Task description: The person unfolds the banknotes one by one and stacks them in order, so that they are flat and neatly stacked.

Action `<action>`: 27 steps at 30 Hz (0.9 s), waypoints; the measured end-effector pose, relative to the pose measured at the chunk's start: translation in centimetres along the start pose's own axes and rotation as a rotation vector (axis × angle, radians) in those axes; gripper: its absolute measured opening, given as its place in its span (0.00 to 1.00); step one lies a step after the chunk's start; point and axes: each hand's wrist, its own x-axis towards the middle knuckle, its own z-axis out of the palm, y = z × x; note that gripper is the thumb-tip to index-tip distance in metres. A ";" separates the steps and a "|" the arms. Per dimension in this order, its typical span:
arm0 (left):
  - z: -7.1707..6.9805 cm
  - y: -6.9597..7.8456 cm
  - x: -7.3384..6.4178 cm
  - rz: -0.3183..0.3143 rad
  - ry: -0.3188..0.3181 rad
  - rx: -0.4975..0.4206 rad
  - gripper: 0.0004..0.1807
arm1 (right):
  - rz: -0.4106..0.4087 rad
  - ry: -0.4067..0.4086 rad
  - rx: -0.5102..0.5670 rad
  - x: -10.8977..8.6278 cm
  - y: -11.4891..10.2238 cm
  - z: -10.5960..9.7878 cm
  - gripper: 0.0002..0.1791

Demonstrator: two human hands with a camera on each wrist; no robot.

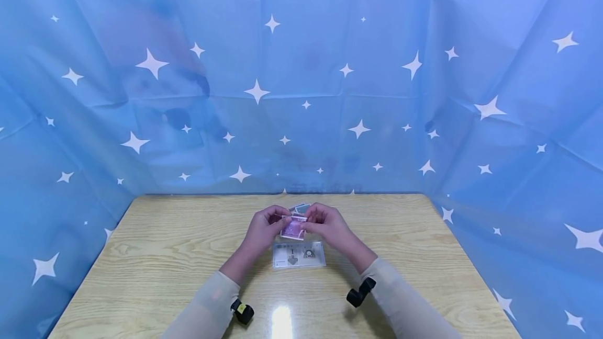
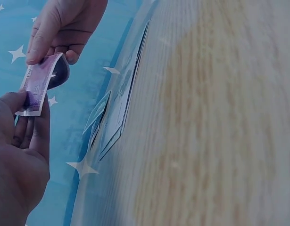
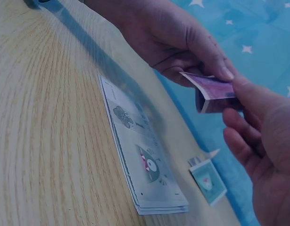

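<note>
Between my two hands is a small purple printed paper (image 1: 293,229) with a white border. My left hand (image 1: 262,229) pinches one side of it between thumb and fingers, and my right hand (image 1: 327,222) pinches the other. In the right wrist view the purple paper (image 3: 213,89) bends down at its near edge, and a dark underside shows in the left wrist view. Below the hands lies a stack of white paper strips (image 1: 298,263), its top one printed with a "1" and cartoon figures. Behind the hands are small teal picture cards (image 1: 303,208), partly hidden.
A light wood-grain table (image 1: 165,255) carries everything. Its far edge meets a blue curtain (image 1: 311,135) with white stars, which also hangs along both sides. Black wrist cameras (image 1: 360,292) sit on both pale sleeves.
</note>
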 end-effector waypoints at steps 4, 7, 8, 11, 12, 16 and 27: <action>0.0 0.0 -0.1 0.021 -0.004 0.032 0.03 | -0.024 0.013 -0.034 0.1 0.0 0.0 0.09; 0.0 0.1 -0.2 0.028 -0.010 0.033 0.03 | -0.052 0.042 -0.094 0.3 0.1 -0.1 0.09; 0.0 0.1 -0.2 0.029 -0.013 0.033 0.03 | -0.062 0.052 -0.115 0.3 0.2 -0.1 0.10; 0.0 0.1 -0.2 0.023 -0.016 0.029 0.04 | -0.085 0.075 -0.147 0.4 0.3 -0.1 0.11; 0.0 0.1 -0.2 0.025 -0.018 0.025 0.04 | -0.090 0.081 -0.149 0.4 0.3 -0.1 0.12; 0.1 0.0 -0.1 0.031 -0.022 0.019 0.04 | -0.083 0.086 -0.129 0.4 0.4 -0.1 0.12; 0.0 0.1 -0.2 0.033 -0.012 0.017 0.04 | 0.012 0.049 0.006 0.1 0.3 -0.1 0.06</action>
